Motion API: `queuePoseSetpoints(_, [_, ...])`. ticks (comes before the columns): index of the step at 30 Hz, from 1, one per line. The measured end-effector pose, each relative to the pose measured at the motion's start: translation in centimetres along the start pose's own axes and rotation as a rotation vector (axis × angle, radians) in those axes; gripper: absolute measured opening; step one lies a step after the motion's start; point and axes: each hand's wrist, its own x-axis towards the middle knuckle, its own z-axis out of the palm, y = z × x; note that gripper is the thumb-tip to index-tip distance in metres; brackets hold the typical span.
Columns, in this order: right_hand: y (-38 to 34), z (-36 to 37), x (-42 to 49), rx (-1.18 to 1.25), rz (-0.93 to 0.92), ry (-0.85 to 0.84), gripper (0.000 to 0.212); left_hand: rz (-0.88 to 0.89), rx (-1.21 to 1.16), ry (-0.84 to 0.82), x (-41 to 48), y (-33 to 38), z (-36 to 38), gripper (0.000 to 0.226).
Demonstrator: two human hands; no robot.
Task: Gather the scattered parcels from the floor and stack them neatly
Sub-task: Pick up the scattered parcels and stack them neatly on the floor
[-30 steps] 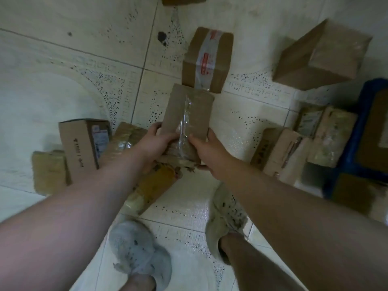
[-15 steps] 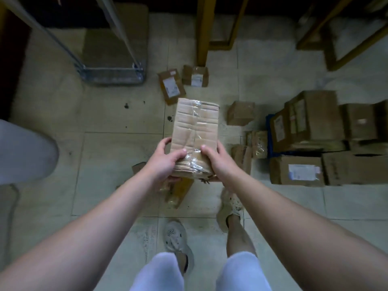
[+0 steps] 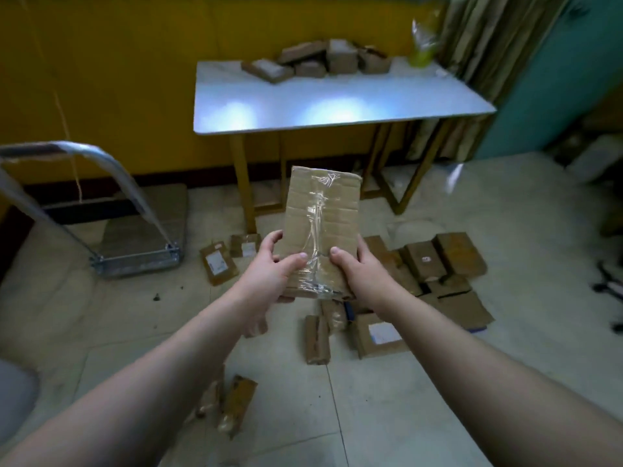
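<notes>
Left hand [image 3: 269,276] + right hand [image 3: 357,274] grip | flat taped cardboard parcel [image 3: 320,227]

The table [image 3: 337,96] has a glossy white top with two pale bluish patches of reflected light, and mustard-yellow legs [image 3: 241,183]. Behind the table the wall [image 3: 101,62] is deep yellow. To the table's right hangs a curtain [image 3: 478,62] in beige and olive vertical stripes, then a teal wall [image 3: 553,82]. The table parcels [image 3: 340,57] at its far edge are brown. In front of the table, the raised parcel [image 3: 320,214] is plain brown cardboard with a shiny clear tape strip down its middle. The floor parcels [image 3: 421,261] are brown, some with white labels, on cream floor tiles [image 3: 505,214]. Left of the table, the trolley [image 3: 141,237] is silver and grey-brown.
</notes>
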Motion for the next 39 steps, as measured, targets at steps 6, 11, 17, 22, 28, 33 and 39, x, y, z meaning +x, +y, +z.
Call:
queuePoseSetpoints(6, [-0.1,-14.3,-4.3,-0.043,0.002,0.030,0.071,0.003,0.040,-0.091,-1.9,2.6,14.2,0.064])
queuePoseSetpoints(11, [0.8,-21.9,-7.0,-0.022,-0.022,0.096,0.058,-0.015,-0.013,-0.163,-2.4,4.1,22.6,0.067])
queuePoseSetpoints(17, [0.8,-27.0,-6.1,-0.004,-0.034,0.107,0.071,0.030,0.156,-0.184,0.5,6.6,26.3,0.067])
queuePoseSetpoints(22, [-0.4,-30.5,-1.9,0.025,-0.017,0.118,0.088,0.061,0.162,-0.201,5.6,8.5,28.5,0.068])
queuePoseSetpoints(28, [-1.4,-33.9,4.1,-0.124,-0.032,0.209,0.081,-0.012,0.086,-0.215,13.2,10.5,31.9,0.057])
queuePoseSetpoints(33, [-0.7,-35.3,8.3,-0.528,-0.055,0.195,0.098,-0.078,0.168,-0.210,17.7,11.5,33.7,0.070])
queuePoseSetpoints(39, [1.3,-37.2,14.6,-0.840,-0.030,0.153,0.119,-0.172,0.179,-0.180,22.6,10.6,36.5,0.079])
